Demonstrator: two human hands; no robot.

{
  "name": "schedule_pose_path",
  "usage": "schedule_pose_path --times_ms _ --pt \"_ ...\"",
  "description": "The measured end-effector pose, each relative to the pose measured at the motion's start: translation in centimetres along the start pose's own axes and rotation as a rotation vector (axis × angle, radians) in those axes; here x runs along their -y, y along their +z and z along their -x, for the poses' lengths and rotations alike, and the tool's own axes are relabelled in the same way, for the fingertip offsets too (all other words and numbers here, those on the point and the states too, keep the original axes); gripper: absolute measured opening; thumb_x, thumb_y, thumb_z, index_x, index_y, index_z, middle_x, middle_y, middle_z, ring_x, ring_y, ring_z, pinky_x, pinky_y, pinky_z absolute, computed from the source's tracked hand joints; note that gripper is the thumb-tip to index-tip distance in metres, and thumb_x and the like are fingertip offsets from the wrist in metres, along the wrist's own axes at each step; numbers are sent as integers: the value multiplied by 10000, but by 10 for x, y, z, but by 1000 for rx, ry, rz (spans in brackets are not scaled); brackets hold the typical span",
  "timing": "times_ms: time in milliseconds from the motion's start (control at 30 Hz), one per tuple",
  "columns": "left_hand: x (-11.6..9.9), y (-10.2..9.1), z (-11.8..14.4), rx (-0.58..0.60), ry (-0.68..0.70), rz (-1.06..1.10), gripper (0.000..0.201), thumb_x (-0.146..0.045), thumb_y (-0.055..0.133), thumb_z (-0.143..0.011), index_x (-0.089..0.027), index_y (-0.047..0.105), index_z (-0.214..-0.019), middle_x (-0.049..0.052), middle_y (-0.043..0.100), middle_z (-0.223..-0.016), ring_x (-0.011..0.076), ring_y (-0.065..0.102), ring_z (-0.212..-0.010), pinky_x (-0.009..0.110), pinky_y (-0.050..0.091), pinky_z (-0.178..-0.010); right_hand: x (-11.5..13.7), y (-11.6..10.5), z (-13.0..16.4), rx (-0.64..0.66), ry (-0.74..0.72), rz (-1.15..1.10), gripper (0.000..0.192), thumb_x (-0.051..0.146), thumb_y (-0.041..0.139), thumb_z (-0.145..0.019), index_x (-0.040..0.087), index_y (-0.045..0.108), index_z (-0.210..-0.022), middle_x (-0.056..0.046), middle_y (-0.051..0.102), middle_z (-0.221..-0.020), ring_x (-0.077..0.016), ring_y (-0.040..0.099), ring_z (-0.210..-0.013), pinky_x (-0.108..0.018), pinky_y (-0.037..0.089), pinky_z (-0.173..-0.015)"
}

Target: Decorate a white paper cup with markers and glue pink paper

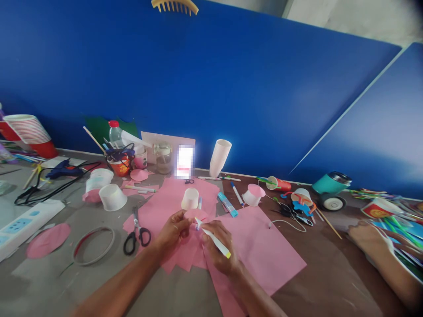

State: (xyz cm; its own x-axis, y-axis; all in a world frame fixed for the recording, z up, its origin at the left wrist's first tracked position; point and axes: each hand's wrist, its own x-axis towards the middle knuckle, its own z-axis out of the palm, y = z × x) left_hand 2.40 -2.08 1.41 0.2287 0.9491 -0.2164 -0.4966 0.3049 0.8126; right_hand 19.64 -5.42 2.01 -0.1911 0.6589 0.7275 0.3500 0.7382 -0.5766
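My left hand (pixel 173 229) pinches a small pink paper circle (pixel 195 215) above the pink sheets. My right hand (pixel 220 246) grips a white glue stick with a yellow-green end (pixel 214 240), its tip touching the circle's edge. An upturned white paper cup (pixel 190 198) stands just behind the circle. Black-handled scissors (pixel 137 233) lie to the left of my left hand. Large pink paper sheets (pixel 264 246) spread under both hands.
A white power strip (pixel 23 226), a ring (pixel 93 245) and a pink disc (pixel 48 240) lie at the left. Cups, a glue gun (pixel 62 169), jars and pens crowd the back. Another person's hand (pixel 366 235) rests at the right near colored papers.
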Motion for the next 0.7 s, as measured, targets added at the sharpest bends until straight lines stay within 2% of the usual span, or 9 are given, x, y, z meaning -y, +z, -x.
schedule_pose_path --times_ms 300,700 --pt "0 -1 1 23 -13 -32 252 -320 829 -679 -161 645 -741 -76 446 -531 26 302 -440 192 201 -436 4 -5 -4 -49 0 -10 300 102 505 -880 251 612 -1118 -62 694 -885 -211 649 -795 -351 545 -673" --pt "-3 2 2 4 -13 -35 289 -325 849 -646 -155 620 -697 -79 424 -520 30 288 -433 201 183 -432 2 -3 -4 -60 23 12 267 110 520 -873 226 636 -1083 -62 703 -876 -205 665 -795 -324 542 -666"
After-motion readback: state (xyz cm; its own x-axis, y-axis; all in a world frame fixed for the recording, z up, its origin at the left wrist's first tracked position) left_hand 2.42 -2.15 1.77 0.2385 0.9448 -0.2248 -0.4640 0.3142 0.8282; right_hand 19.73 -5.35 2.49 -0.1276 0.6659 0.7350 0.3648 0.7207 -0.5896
